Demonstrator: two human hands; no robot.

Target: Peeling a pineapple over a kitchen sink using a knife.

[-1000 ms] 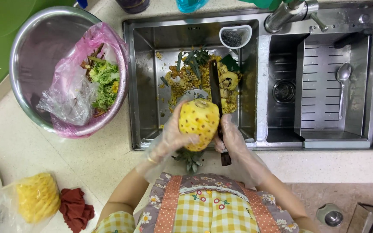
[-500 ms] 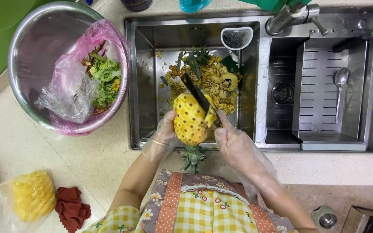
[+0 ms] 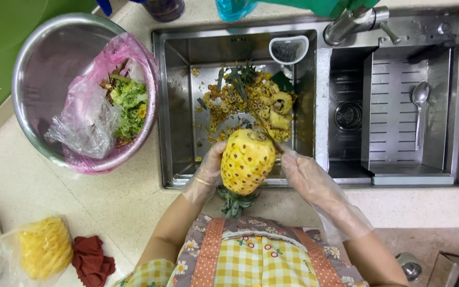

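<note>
**Peeled pineapple held over the sink, knife at its top**

Here we are above the sink [image 3: 179, 106], and the pineapple [image 3: 247, 161] is right at the front rim of the left basin, yellow and skinned, its green crown [image 3: 235, 201] pointing back toward the person's checked apron [image 3: 251, 260]. The left hand [image 3: 207, 172], in a thin clear glove, cups the fruit's left flank, fingers [image 3: 216, 154] wrapped against it and clamped on the flesh. The right hand [image 3: 306, 172], gloved too, sits just beside the fruit on the other side, its fingers closed round the handle of a knife [image 3: 256, 114]; the thin blade slants up and away over the basin, its near end at the pineapple's far end.

Down in the basin lies a heap of peel scraps [image 3: 240, 103] and leaves. A small white strainer cup [image 3: 288, 50] hangs on the back wall. In the right basin a spoon [image 3: 418, 109] rests on the ridged tray. On the worktop to the left stands a steel bowl [image 3: 38, 69] lined with a pink bag [image 3: 107, 101] holding green waste. Near the bottom left corner, another peeled pineapple in a clear bag [image 3: 43, 247] lies just beside a dark red cloth [image 3: 92, 259].
</note>
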